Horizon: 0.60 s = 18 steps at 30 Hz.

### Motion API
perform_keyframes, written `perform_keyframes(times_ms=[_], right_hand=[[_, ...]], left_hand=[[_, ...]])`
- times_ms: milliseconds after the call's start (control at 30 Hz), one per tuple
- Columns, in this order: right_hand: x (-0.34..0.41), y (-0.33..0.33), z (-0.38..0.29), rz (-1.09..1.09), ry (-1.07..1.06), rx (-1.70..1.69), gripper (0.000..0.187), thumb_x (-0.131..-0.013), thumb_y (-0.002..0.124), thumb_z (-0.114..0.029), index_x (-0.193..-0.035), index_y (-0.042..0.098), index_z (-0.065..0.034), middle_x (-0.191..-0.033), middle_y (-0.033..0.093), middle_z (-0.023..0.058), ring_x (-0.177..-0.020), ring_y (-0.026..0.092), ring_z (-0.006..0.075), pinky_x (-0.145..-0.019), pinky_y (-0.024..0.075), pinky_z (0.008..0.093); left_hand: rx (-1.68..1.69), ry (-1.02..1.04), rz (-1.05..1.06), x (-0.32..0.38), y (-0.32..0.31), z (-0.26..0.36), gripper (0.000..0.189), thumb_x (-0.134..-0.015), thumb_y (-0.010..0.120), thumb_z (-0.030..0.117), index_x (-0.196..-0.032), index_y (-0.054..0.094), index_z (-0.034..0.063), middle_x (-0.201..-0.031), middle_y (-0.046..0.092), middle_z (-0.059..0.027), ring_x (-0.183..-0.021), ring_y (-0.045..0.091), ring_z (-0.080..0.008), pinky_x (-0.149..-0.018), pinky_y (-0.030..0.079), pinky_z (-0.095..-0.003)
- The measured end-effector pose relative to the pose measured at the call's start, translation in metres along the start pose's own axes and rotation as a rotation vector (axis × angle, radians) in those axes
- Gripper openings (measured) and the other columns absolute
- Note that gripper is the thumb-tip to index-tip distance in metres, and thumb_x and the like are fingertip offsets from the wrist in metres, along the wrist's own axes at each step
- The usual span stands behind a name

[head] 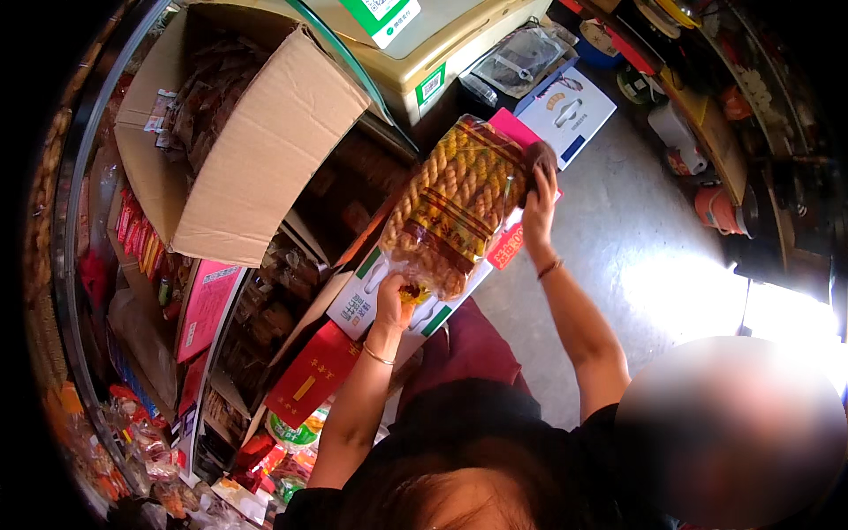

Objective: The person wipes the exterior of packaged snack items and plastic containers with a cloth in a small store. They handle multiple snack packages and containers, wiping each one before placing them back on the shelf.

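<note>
A clear plastic bag of fried dough twists [457, 199] with a brown and yellow printed band lies tilted in front of me, above several cartons. At its near end, my left hand [392, 303] pinches the gathered plastic next to a small yellow piece [414, 293]. My right hand [543, 199] holds the bag's far right side. Against those fingers sits a dark brown thing [542, 157], too unclear to name. Beneath the bag is a white and green carton [358, 301] bearing writing.
An open cardboard box [271, 146] of packets stands left, behind a glass edge [351, 66]. A red carton [315, 374] lies nearer me; a white box [570, 112] sits beyond the bag. A cream chest [450, 46] stands at the back. Shelves [709, 132] line the right, beyond grey floor [583, 265].
</note>
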State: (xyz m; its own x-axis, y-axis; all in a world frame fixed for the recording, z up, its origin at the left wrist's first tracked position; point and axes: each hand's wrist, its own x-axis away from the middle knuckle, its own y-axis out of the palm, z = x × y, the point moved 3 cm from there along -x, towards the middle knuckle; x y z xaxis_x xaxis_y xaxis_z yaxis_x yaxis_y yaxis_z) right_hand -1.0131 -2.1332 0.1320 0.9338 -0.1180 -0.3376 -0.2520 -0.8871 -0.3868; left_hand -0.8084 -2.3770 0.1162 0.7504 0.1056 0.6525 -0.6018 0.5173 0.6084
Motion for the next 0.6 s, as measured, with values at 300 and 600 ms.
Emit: perform_keyframes(times_ms=[300,600], right_hand=[[0.183,-0.016,-0.118,-0.609,0.216,-0.214,0.058,-0.064,0.056,0.006,-0.12,0.049,-0.0085,-0.119,0.041,0.0216,-0.117,0.039,0.0375,-0.102,0.031,0.0407],[0.068,0.037,-0.091,-0.749,-0.294,-0.282,0.035,-0.069,0.05,0.01,-0.1,0.061,-0.0002,-0.1,0.061,0.0136,-0.101,0.055,0.0289,-0.092,0.0418,0.0352]], left_hand=[[0.021,-0.046,-0.048,-0.005,0.041,0.02,0.021,-0.077,0.044,0.006,-0.092,0.057,0.0014,-0.092,0.06,-0.0099,-0.087,0.059,-0.0232,-0.079,0.049,-0.0357],[-1.192,0.761,-0.045,0.101,0.059,0.147,0.028,-0.085,0.061,0.021,-0.103,0.058,0.0,-0.106,0.06,-0.0109,-0.092,0.06,-0.0177,-0.079,0.049,-0.0315]])
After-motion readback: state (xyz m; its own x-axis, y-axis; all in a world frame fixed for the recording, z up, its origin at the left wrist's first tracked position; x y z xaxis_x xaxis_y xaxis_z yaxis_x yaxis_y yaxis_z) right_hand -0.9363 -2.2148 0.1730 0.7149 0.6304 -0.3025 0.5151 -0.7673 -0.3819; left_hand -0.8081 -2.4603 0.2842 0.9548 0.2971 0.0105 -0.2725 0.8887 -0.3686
